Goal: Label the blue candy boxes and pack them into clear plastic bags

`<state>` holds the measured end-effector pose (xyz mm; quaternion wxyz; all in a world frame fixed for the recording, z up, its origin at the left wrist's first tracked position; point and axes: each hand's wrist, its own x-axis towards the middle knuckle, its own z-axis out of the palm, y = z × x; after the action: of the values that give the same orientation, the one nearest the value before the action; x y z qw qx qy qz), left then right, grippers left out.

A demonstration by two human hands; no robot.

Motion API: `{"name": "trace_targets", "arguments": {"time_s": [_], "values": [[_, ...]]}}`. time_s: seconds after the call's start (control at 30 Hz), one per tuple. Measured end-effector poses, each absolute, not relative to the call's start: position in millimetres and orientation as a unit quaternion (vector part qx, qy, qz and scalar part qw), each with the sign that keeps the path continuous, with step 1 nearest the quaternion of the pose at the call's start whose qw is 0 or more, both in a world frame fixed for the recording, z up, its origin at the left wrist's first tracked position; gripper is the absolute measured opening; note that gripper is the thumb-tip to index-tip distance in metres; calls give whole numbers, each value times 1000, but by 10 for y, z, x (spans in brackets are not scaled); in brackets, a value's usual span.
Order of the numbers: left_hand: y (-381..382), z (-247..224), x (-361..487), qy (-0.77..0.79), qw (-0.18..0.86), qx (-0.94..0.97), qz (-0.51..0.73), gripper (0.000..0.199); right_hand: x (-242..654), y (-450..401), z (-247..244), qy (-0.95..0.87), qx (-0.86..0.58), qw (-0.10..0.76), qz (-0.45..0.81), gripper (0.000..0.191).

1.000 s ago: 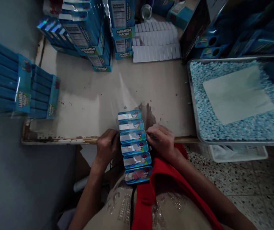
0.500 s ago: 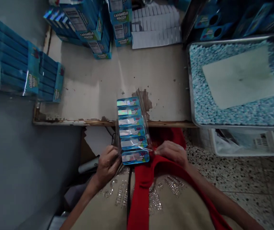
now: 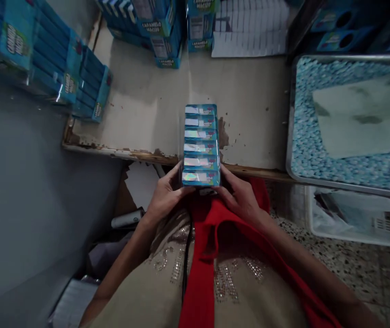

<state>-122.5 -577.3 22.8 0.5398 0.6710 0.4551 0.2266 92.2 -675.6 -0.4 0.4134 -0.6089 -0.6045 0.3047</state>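
Observation:
A pack of blue candy boxes (image 3: 200,148) in clear plastic film lies over the front edge of the worktable, its near end toward my body. Several small boxes sit in a row inside it, with shiny strips on their tops. My left hand (image 3: 167,193) grips the near left corner, thumb along the near end and fingers along the side. On the near right corner, my right hand (image 3: 239,189) holds the pack the same way. The undersides of the pack and some fingertips are hidden.
Wrapped packs of blue boxes (image 3: 92,91) stand at the left, and stacked display boxes (image 3: 167,45) at the back. A metal tray (image 3: 292,136) of small blue candies, with a paper sheet (image 3: 362,114) on top, is at the right. Below it is a white basket (image 3: 358,237).
Both hands have moved forward from the loose film edges to the pack's near corners. The pack has shifted away from my body, and its boxes now sit closer together. The view has also shifted.

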Motion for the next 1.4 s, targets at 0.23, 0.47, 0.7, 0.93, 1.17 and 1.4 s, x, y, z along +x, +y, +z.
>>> {"name": "trace_targets", "arguments": {"time_s": [0.23,0.47,0.7,0.93,1.17,1.4], "values": [[-5730,310,-1114,491,357,761,227,36,787,-6511,-148,-612,-643,417,195,63],[-5877,142,-1100,512,296,760,269,33,630,-6516,-142,-583,-673,431,144,34],[-5902,52,-1149,517,254,764,291,28,641,-6520,-200,-582,-676,446,73,25],[-5875,29,-1124,539,288,718,333,21,653,-6460,-194,-566,-661,489,46,24],[-5675,182,-1295,540,497,611,297,120,859,-6604,-133,-441,-647,534,320,72],[-5463,367,-917,382,692,498,357,108,633,-5870,10,-313,-531,624,481,73]]}}
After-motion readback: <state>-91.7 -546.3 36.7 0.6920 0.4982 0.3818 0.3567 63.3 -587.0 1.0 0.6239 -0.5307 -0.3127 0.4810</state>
